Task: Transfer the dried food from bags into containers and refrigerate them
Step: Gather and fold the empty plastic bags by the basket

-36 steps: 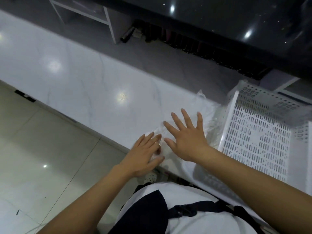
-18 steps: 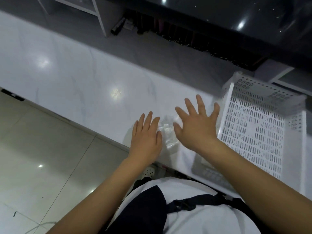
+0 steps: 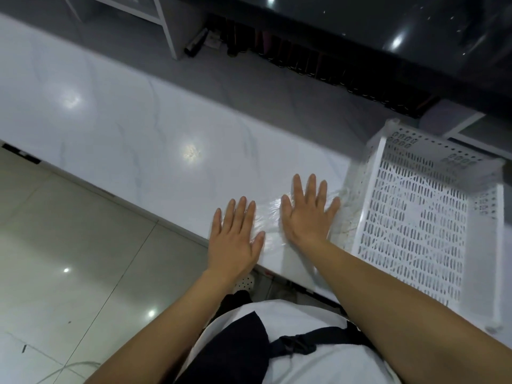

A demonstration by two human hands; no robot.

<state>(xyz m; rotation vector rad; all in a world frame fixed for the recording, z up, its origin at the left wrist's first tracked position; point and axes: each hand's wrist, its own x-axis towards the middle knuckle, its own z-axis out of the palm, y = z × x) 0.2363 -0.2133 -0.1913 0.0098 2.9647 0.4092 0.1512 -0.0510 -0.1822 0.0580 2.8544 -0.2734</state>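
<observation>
Both hands now lie flatter and wider apart than before. Left hand: grip released, palm down on clear bag. Right hand: same, fingers spread. Bag: flat on worktop edge. White perforated basket: just right.

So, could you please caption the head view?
Both hands, left and right, press a clear plastic bag flat beside a white crate.

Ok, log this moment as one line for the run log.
stage: flattening empty bag | left hand: flat on clear plastic bag | right hand: flat on bag | surface: white counter | white perforated basket: right of hands, looks empty
</observation>
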